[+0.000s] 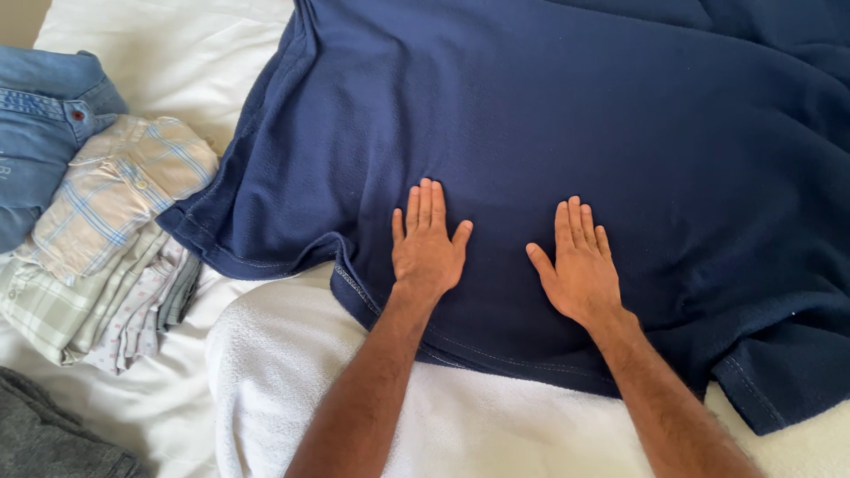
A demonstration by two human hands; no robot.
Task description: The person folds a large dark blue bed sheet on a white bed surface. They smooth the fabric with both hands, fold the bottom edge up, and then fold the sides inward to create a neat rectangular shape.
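Note:
A large navy blue knit garment [549,115] lies spread flat over a white towel [292,372] on the bed. My left hand [427,243] rests palm down on the garment near its lower hem, fingers straight and close together. My right hand [577,265] lies flat beside it, a hand's width to the right, also palm down on the blue cloth. Neither hand grips anything. The hem [354,288] runs just below both wrists.
At the left lies a stack of folded clothes: a plaid shirt [119,190] on top of pale checked pieces [97,310], blue jeans [40,133] behind them, and a grey garment [44,438] at the lower left corner. White bedding [168,53] lies underneath.

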